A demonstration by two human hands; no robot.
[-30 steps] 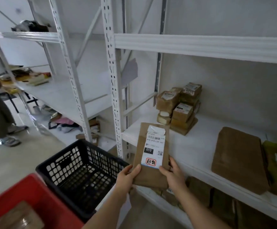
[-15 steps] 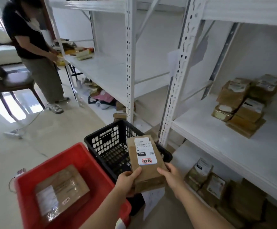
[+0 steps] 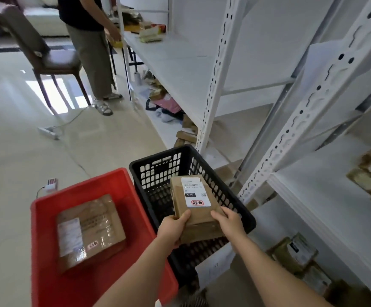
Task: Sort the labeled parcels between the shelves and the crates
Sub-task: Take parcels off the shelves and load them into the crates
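A brown parcel bears a white label with a black bar and red stamp. One crate is red, the other crate black lattice. The shelves are white.

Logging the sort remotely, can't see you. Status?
Left hand and right hand grip labeled parcel over black crate. Red crate holds one parcel. Nothing blocking.

The brown parcel bears a white label with "010" in white on a black bar, a small QR code beside it, and a red stamp of two characters (too blurred to read). The barcode digits above are illegible. The label on the taped box cannot be read.
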